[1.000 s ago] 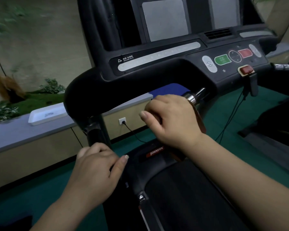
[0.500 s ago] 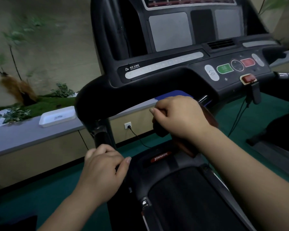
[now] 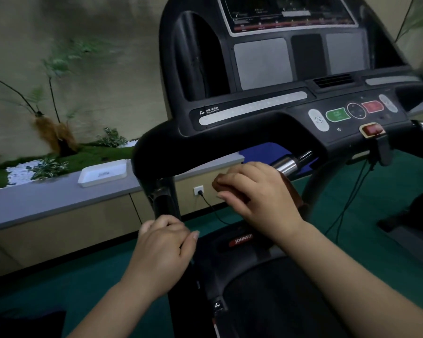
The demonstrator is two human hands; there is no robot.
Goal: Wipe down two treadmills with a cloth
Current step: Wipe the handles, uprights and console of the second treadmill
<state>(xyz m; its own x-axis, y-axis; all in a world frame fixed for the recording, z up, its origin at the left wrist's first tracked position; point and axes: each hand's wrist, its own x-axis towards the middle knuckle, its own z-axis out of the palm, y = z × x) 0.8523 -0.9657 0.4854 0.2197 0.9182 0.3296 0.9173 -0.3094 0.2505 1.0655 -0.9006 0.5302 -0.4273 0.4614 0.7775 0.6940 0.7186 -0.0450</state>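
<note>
Right hand (image 3: 259,198) was curled over a brown cloth (image 3: 232,189), fingers bent down around it, pressing it onto the treadmill's (image 3: 230,145) inner grip bar just left of the chrome sensor section (image 3: 287,164). Cloth mostly hidden under the hand; a bit of it showed at the fingertips and along the wrist side.

Left hand (image 3: 163,247) was wrapped around the black left upright (image 3: 165,203), below the curved handrail; fingers closed on the post, thumb lying across the front.

Console above: grey strip of incline keys (image 3: 252,108), green button (image 3: 337,115), round dial (image 3: 356,110), red button (image 3: 372,106), red safety key (image 3: 371,129) with a clip hanging under it. Display at the top edge, blurred, unreadable. "JOHNSON" badge (image 3: 242,239) on the motor cover between the two forearms, belt below it.

Behind the treadmill: grey-topped ledge (image 3: 47,198) with a white tray (image 3: 104,173) on it, a wall socket (image 3: 198,190) in the ledge front with a black cable (image 3: 213,208) plugged in. Planter with green plants (image 3: 49,164) and white pebbles beyond the ledge. Green floor (image 3: 59,284). Part of a second machine (image 3: 420,206) at the right edge, only partly visible.
</note>
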